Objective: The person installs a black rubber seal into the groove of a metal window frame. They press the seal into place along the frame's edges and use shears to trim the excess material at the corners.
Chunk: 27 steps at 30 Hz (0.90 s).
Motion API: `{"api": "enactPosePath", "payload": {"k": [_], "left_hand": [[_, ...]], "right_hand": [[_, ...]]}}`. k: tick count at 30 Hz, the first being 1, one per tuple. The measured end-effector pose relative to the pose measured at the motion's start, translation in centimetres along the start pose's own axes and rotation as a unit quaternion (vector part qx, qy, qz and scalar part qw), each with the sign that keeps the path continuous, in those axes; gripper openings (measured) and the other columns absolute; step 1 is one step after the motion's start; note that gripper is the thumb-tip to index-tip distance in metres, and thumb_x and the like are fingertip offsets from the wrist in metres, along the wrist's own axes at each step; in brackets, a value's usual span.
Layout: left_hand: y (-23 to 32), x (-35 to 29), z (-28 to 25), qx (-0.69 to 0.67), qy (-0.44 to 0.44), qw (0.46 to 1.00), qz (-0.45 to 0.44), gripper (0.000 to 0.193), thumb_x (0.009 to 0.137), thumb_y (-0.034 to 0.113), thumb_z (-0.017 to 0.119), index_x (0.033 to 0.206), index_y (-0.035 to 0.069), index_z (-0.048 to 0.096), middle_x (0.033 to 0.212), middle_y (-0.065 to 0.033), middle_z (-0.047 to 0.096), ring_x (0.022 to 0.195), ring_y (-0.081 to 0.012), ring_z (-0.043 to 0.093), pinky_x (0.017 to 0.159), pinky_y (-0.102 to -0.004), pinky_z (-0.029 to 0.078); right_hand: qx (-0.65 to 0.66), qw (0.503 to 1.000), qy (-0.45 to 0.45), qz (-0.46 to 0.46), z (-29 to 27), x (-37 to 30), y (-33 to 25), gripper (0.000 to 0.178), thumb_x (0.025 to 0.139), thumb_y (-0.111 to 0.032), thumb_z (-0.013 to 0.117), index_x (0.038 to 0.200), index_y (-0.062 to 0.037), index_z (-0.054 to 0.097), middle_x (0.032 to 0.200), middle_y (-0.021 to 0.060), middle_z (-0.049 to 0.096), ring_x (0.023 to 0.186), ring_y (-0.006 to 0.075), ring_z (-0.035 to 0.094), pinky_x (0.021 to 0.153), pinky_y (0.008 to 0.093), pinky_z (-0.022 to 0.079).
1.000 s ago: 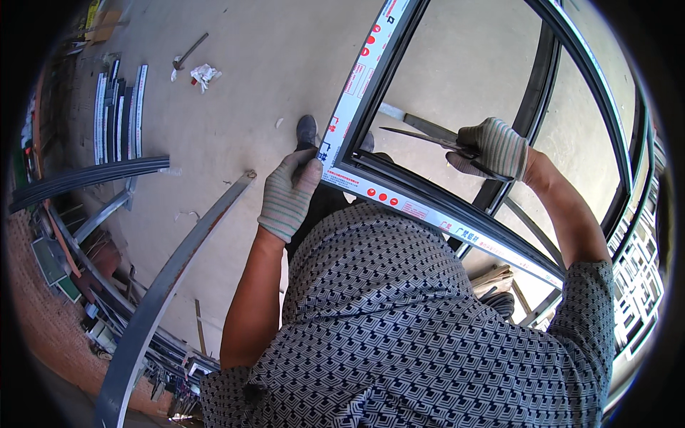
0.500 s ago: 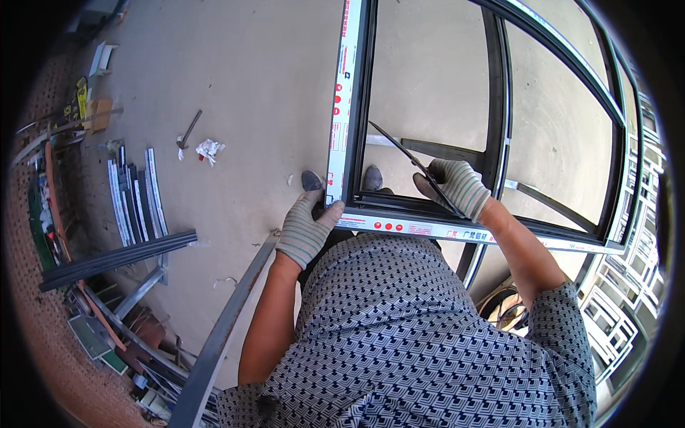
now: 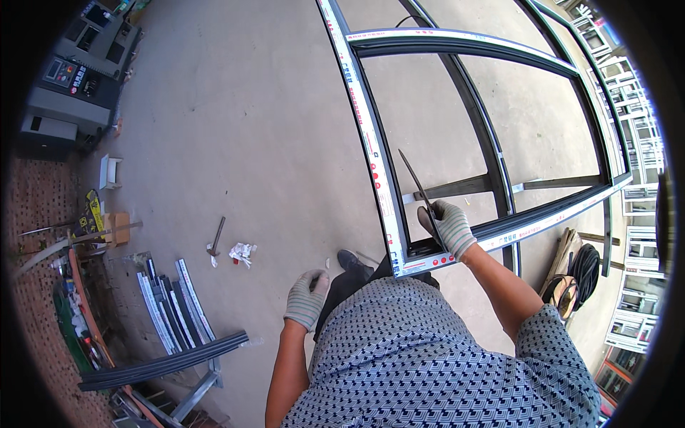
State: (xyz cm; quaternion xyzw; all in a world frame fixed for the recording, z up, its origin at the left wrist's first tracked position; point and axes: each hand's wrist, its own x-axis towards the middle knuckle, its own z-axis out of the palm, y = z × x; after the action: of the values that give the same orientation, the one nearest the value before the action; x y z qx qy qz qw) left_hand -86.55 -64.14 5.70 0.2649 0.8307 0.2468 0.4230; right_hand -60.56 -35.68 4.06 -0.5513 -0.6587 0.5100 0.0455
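A large window frame (image 3: 386, 198) of dark metal profiles with white protective film stretches in front of my body. My right hand (image 3: 449, 227), in a striped grey glove, is closed round a long, thin, dark pointed tool (image 3: 413, 173). It is just above the frame's near left corner, and the tool points away from me across the opening. My left hand (image 3: 307, 298), gloved alike, hangs left of the frame, apart from it. Its fingers are loosely bent, with thumb and fingers apart and nothing seen between them.
On the floor at left lie a hammer (image 3: 216, 236) and crumpled white paper (image 3: 242, 252). Dark profiles (image 3: 171, 360) rest on a stand, with more strips behind. A grey machine (image 3: 78, 78) stands far left. Coiled black cable (image 3: 586, 274) and stacked white frames (image 3: 638, 250) are at right.
My left hand has let go of the frame's corner and moved left of it. My right hand still grips the tool, now closer to the corner. The view has shifted, showing more of the frame.
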Motion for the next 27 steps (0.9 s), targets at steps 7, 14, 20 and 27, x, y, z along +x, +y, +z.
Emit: {"api": "enactPosePath", "payload": {"k": [7,14,20,27], "left_hand": [[-4.9,-0.5,-8.7,-0.005,0.032,0.999,-0.035,0.041,0.104,0.035,0.068,0.123,-0.002,0.072,0.109,-0.0133,0.077,0.099,-0.0184,0.071,0.093,-0.0345,0.057],[-7.2,4.0,-11.2,-0.011,-0.006,1.000,-0.011,0.045,0.105,0.037,0.068,0.125,-0.003,0.071,0.110,-0.0134,0.077,0.100,-0.0185,0.071,0.095,-0.0346,0.056],[-7.5,9.3,-14.8,0.000,-0.045,0.999,-0.011,0.044,0.105,0.036,0.067,0.126,-0.003,0.071,0.113,-0.0136,0.076,0.102,-0.0189,0.070,0.096,-0.0349,0.055],[-4.9,17.4,-20.3,0.086,-0.084,0.992,-0.034,0.045,0.105,0.037,0.067,0.125,-0.002,0.072,0.113,-0.0145,0.076,0.104,-0.0215,0.071,0.096,-0.0372,0.055]], "right_hand": [[0.134,0.987,0.063,0.054,4.5,-1.3,-2.7,0.041,0.098,-0.041,0.074,0.100,0.0002,0.073,0.079,0.0086,0.071,0.066,0.0140,0.058,0.065,0.0330,0.049],[0.195,0.971,0.110,0.084,8.4,0.0,-1.9,0.042,0.100,-0.046,0.072,0.097,-0.0042,0.072,0.071,-0.0008,0.063,0.055,0.0076,0.050,0.049,0.0278,0.041],[0.095,0.977,0.145,0.124,8.3,-0.9,-4.2,0.039,0.103,-0.036,0.066,0.093,0.0015,0.069,0.072,0.0082,0.065,0.064,0.0126,0.054,0.063,0.0357,0.050],[0.038,0.977,0.150,0.145,7.9,-1.6,-5.8,0.032,0.103,-0.027,0.066,0.089,0.0018,0.066,0.067,0.0133,0.062,0.062,0.0141,0.053,0.059,0.0392,0.049]]}}
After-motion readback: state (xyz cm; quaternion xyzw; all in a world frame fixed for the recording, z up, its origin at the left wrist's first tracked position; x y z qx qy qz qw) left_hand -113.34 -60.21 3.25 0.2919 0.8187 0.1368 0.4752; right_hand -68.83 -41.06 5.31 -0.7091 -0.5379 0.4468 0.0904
